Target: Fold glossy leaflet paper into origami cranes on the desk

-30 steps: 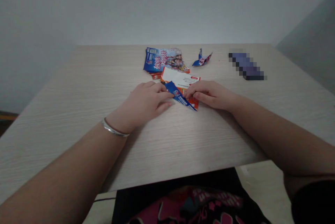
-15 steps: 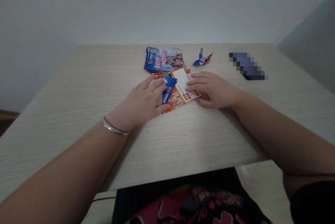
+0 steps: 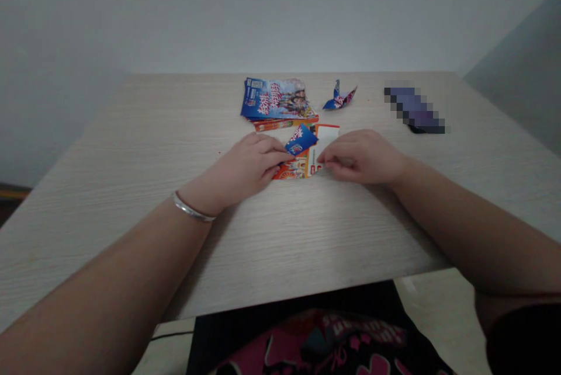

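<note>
A printed paper flyer [image 3: 301, 163] lies on the table between my hands, its orange and white side up. One corner is folded over and shows as a blue flap [image 3: 302, 140] with white and red lettering. My left hand [image 3: 246, 166], with a silver bangle at the wrist, is closed at the flyer's left side, fingertips and thumb pressed together at the blue flap. At the flyer's right edge, my right hand [image 3: 367, 158] has its fingers curled and its thumb against the index finger, pinching the paper. The fingers hide both side edges of the flyer.
Behind the flyer lies a stack of blue flyers [image 3: 274, 99]. A folded paper crane [image 3: 339, 99] stands to its right, and a blurred dark phone [image 3: 414, 111] lies farther right. The pale wooden table [image 3: 280, 246] meets a wall [image 3: 280, 13] at the back.
The flyer has turned, and its blue flap now points up and right. My fingers have gone from lying spread on the paper to pinching its left and right sides.
</note>
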Demonstrator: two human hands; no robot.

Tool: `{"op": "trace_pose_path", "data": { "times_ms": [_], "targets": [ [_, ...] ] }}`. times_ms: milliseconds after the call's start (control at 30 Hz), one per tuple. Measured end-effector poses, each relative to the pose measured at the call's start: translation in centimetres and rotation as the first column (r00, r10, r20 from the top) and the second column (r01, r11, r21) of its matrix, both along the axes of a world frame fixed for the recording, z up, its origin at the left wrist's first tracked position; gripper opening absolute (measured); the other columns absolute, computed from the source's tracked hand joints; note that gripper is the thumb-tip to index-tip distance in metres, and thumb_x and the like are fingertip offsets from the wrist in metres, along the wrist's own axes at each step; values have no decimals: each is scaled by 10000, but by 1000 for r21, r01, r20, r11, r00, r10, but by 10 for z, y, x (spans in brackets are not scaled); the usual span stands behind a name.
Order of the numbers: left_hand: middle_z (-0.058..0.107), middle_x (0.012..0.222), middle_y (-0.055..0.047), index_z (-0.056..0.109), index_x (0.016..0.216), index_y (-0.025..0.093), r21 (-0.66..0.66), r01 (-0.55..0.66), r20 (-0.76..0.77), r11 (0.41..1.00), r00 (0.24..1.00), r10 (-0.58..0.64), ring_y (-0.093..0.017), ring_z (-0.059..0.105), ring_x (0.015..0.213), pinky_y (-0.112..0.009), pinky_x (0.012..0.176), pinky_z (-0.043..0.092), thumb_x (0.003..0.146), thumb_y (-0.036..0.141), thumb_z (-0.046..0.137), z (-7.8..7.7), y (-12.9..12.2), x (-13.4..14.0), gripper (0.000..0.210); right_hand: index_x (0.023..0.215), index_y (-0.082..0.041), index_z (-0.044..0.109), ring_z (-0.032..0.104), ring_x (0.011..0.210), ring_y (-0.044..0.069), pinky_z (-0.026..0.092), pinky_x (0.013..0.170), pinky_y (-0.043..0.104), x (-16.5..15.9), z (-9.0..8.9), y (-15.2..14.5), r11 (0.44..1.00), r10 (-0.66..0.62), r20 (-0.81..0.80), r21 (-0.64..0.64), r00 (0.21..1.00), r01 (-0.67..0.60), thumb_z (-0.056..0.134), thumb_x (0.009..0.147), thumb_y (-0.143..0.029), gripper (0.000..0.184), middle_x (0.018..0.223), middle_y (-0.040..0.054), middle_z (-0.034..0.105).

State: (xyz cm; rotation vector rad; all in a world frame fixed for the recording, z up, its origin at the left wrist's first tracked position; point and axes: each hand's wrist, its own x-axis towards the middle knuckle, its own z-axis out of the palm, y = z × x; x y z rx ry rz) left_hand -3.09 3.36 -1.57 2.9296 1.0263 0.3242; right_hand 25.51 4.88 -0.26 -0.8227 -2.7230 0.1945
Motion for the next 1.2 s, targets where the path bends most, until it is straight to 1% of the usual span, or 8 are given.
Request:
{"op": "trace_pose_path", "data": {
  "times_ms": [233,333,433,533,633,867,1033,1200],
  "targets": [
    [555,1548,-76,545,1495,196,-51,65,-59,997,996,-68,-304,419,1481,-492,1228,308,1090,461,315,-7,-3,-1,536,815,-214,661,545,590,126,372,581,276,-2,-3,-1,969,-186,-196,-200,963,146,519,948,-420,283,693,-2,671],
    [594,1490,-118,591,1457,199,0,36,-54,999,998,-36,-301,525,1372,-481,1177,378,1084,419,347,-5,-5,0,497,763,-225,605,505,566,125,351,564,284,-3,-6,2,945,-272,-241,-248,932,212,549,941,-413,265,629,-23,607],
    [705,1274,-123,713,1282,182,16,8,-58,1000,998,-7,-278,633,1175,-439,1078,468,1059,382,422,3,-8,5,418,728,-233,574,500,564,137,340,558,300,-5,-9,5,918,-346,-248,-289,905,272,555,945,-410,281,604,-20,585],
    [727,1220,-123,697,1266,158,-14,-34,-78,999,996,32,-269,660,1126,-433,1053,486,1050,381,444,9,-13,8,401,721,-240,574,514,569,146,339,546,305,-7,-10,7,891,-400,-239,-328,885,314,587,942,-438,297,608,-12,599],
    [704,1293,-130,671,1295,151,-20,-6,-32,1000,999,5,-269,641,1187,-427,1086,465,1055,412,446,8,-16,10,420,736,-238,581,507,559,140,346,535,298,-9,-11,8,872,-395,-236,-399,888,282,597,940,-465,306,602,-15,596],
    [678,1363,-77,692,1335,315,-36,90,1,995,996,-90,-257,618,1228,-458,1087,450,1065,364,456,-3,-10,6,362,836,-220,655,576,697,154,448,633,287,-11,-15,5,820,-194,-268,-572,944,6,675,859,-479,261,768,0,674],
    [667,1413,-40,730,1270,350,-100,115,-7,988,993,-117,-251,546,1369,-483,1175,391,1073,359,428,-6,-6,-5,361,815,-227,649,563,644,136,431,592,275,-4,-16,8,792,-202,-242,-610,949,13,683,854,-453,232,716,-21,666],
    [620,1473,-37,703,1318,320,-159,95,-36,983,994,-102,-232,512,1415,-431,1201,392,1074,392,434,-3,-6,-11,371,748,-230,570,539,561,119,398,533,271,1,-15,9,772,-281,-180,-626,943,110,638,896,-403,237,634,-40,601]
  ]
}}
